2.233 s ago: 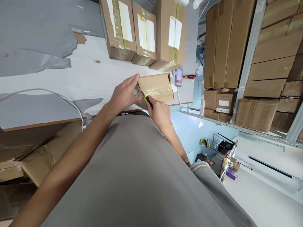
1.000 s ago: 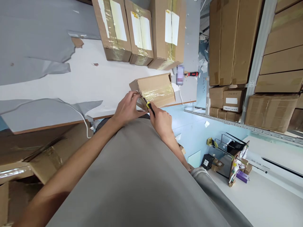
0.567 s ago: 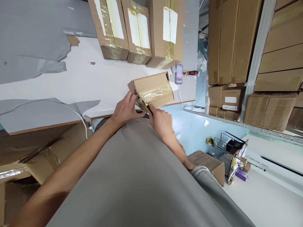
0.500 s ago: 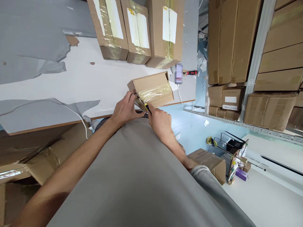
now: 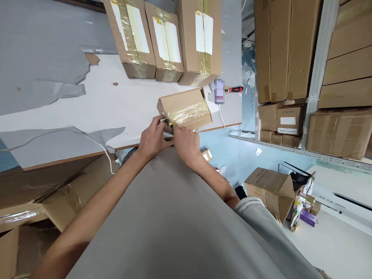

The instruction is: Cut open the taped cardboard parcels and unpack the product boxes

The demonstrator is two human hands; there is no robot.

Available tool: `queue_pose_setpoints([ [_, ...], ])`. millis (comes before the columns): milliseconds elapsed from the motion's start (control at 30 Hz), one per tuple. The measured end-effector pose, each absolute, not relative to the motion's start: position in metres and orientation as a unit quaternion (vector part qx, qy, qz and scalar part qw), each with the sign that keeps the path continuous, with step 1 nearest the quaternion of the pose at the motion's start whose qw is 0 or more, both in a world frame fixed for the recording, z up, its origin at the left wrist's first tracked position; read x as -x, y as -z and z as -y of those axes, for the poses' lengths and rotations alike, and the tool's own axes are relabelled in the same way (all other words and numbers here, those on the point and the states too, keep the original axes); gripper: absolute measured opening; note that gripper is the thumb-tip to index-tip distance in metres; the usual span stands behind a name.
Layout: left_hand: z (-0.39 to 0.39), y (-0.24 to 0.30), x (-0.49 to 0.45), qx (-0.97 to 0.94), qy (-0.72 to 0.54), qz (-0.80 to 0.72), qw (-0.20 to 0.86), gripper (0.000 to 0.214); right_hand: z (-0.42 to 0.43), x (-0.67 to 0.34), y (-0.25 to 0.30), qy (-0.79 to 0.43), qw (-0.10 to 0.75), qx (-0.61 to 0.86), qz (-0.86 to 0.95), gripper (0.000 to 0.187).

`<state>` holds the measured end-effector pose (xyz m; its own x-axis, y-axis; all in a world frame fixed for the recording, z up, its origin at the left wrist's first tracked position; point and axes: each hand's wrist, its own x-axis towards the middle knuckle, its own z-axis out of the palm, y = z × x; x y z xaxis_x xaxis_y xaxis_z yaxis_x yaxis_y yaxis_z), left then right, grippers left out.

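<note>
A small cardboard box wrapped with clear tape lies near the white table's front edge. My left hand grips the box's near end, fingers curled at its corner. My right hand is closed round a yellow-and-black utility knife, of which only the tip shows, pressed against that same end of the box. Both hands touch each other at the box.
Three larger taped boxes stand at the table's back. A phone on a cable and a red-handled tool lie at the right end. Metal shelving full of cartons stands right; an open carton sits on the floor. Flattened cardboard lies left.
My right hand has slid left along the box's near end with the knife, closing up against my left hand. The view shifted, showing an open carton on the floor.
</note>
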<state>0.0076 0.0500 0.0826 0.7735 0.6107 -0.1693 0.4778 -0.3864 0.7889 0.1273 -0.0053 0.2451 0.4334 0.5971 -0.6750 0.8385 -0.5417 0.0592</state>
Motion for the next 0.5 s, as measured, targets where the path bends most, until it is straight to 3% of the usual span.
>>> queue_pose_setpoints([
  [167,-0.053,-0.088,0.0,-0.822,-0.116,-0.357,0.428,0.035,0.022,-0.144,-0.263,0.315,0.152,-0.835,-0.424,0.048],
  [267,-0.056,-0.089,0.008,-0.826,-0.133,-0.35,0.422,0.041,0.04,-0.177,-0.261,0.271,0.092,-0.89,-0.355,0.056],
  [333,-0.056,-0.088,0.014,-0.822,-0.133,-0.355,0.426,0.06,0.05,-0.204,-0.247,0.226,0.052,-0.927,-0.295,0.059],
  [500,-0.047,-0.076,0.024,-0.77,-0.118,-0.402,0.481,0.145,0.069,-0.246,-0.202,0.237,-0.032,-0.938,-0.25,0.053],
])
